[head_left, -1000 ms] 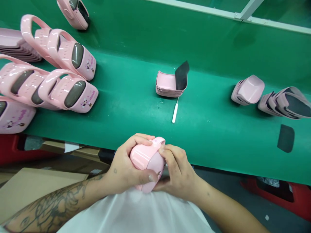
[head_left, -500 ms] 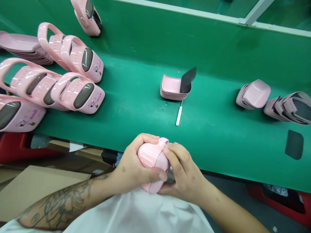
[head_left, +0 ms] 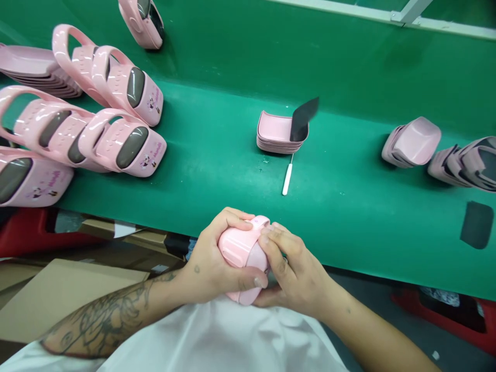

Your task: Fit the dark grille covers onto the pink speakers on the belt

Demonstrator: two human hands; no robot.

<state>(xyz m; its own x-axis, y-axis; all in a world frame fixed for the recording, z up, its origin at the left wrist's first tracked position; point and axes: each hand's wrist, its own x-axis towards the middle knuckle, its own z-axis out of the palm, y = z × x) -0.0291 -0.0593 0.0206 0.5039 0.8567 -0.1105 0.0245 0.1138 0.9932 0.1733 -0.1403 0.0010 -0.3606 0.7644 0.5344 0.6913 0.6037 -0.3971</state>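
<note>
Both hands clasp one pink plastic case (head_left: 242, 253) just off the near edge of the green belt (head_left: 217, 170), in front of my white shirt. My left hand (head_left: 211, 261) wraps round its left side, thumb across the lower front. My right hand (head_left: 289, 271) holds the right side, fingers pressed on the case's top edge. The underside of the case is hidden by my fingers.
Several finished pink cases with handles and dark windows (head_left: 124, 147) lie at the left. A small stack of pink shells with a dark sheet (head_left: 281, 132) sits mid-belt, a white stick tool (head_left: 287, 182) below it. More pink shells (head_left: 411, 142) and a dark sheet (head_left: 476, 225) lie at right. Cardboard (head_left: 58, 289) sits below left.
My hands keep their grip on the case; the right fingers have slid slightly over its top edge. The view has shifted a little, nothing on the belt moved.
</note>
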